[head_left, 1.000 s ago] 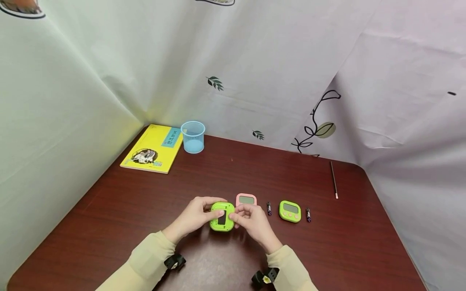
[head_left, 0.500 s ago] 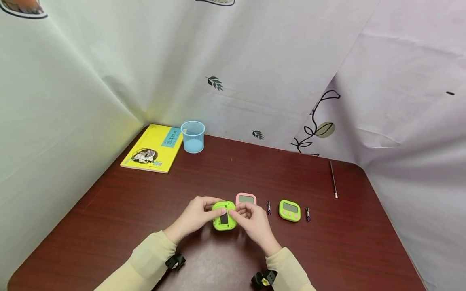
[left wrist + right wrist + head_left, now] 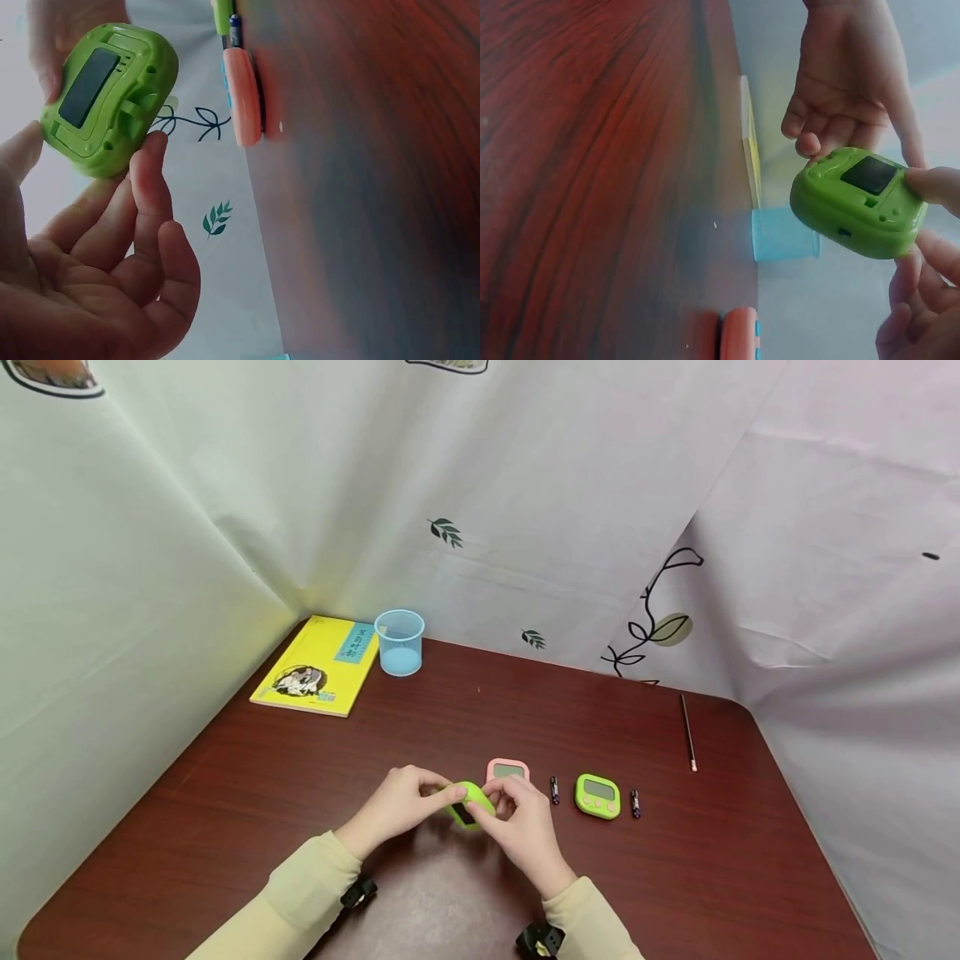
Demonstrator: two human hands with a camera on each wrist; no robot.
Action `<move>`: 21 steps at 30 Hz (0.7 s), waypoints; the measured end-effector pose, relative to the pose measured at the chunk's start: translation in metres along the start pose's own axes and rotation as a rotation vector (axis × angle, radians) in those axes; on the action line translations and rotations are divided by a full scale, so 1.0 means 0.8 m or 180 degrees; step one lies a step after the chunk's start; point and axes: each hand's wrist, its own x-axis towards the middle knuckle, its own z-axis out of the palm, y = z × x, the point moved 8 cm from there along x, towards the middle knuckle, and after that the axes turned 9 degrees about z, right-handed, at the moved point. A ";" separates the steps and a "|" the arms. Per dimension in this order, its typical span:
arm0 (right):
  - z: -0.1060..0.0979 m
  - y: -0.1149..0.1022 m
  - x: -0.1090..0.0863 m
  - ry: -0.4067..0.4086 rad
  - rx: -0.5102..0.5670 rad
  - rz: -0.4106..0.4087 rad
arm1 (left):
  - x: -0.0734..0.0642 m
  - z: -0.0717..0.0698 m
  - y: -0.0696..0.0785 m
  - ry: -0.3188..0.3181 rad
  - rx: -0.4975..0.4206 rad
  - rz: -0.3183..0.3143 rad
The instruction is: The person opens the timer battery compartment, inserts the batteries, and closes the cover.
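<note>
Both hands hold a green digital timer (image 3: 477, 793) with its back turned up toward the head camera, raised off the table. My left hand (image 3: 403, 802) pinches its left side between thumb and fingers. On the other side, my right hand (image 3: 527, 827) grips it the same way, its thumb pressing the back near the edge. A dark rectangular patch (image 3: 88, 88) shows on the back in the left wrist view. The timer's screen side is hidden. Just behind the right fingers lies a pink timer (image 3: 507, 768), partly covered by them.
Right of the hands lie a small battery (image 3: 555, 790), a second green timer (image 3: 597, 797) and another battery (image 3: 636, 803). A pencil (image 3: 688, 733) is at the far right. At the back left, a blue see-through cup (image 3: 400, 645) stands next to a yellow book (image 3: 315, 667).
The held green timer has shifted slightly right and tilted, so its back now shows narrower in the head view. Both hands keep their hold, and the right fingers have turned with it.
</note>
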 end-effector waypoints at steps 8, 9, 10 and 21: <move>0.003 -0.029 -0.013 0.0272 -0.0631 -0.0990 | -0.002 0.007 -0.003 -0.0253 -0.0004 -0.0085; 0.003 -0.031 -0.014 0.0287 -0.0683 -0.1047 | -0.002 0.007 -0.003 -0.0289 -0.0006 -0.0091; 0.004 -0.032 -0.015 0.0299 -0.0743 -0.1100 | -0.001 0.008 -0.003 -0.0320 0.0002 -0.0087; 0.006 -0.034 -0.017 0.0252 -0.0991 -0.1198 | 0.000 0.007 0.002 -0.0277 0.0025 0.0069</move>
